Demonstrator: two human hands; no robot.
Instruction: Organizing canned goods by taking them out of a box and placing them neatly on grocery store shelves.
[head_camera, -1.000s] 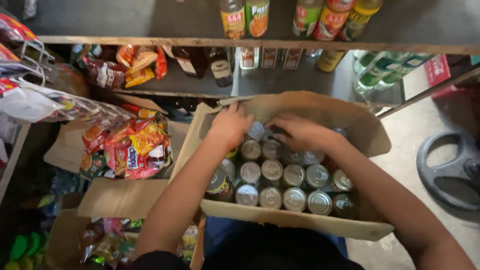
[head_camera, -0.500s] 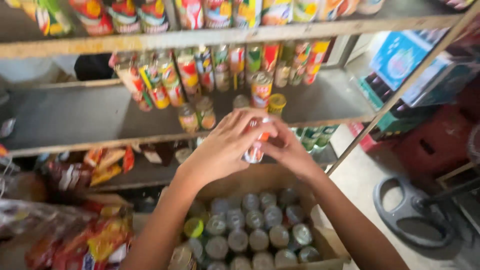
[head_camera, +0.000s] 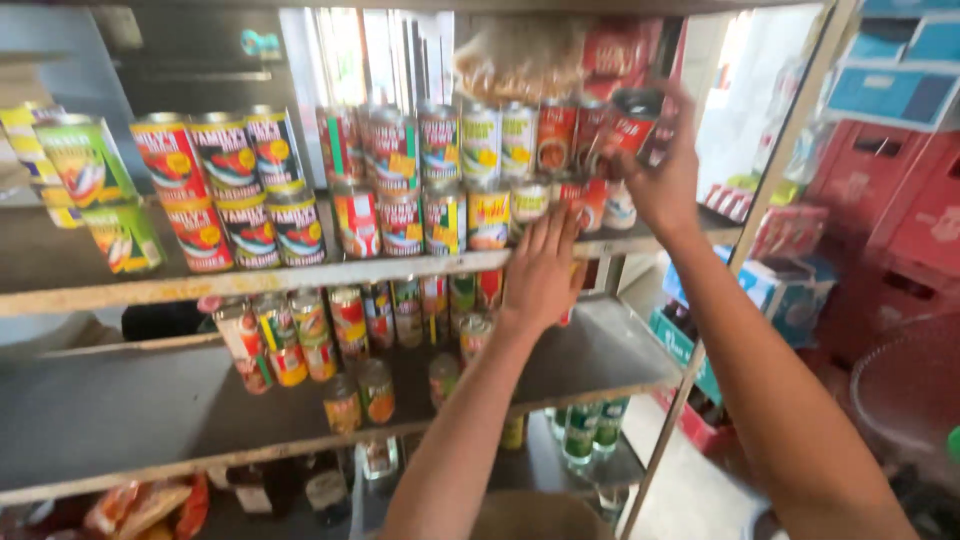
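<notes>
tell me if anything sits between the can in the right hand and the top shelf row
Nothing visible does: the right hand holds the red can right beside the stacked cans at the row's end.

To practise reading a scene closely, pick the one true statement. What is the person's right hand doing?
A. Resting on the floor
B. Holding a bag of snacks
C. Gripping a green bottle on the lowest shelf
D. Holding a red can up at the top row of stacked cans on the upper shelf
D: the right hand is raised and grips a red can beside the top row of cans on the upper shelf.
</notes>
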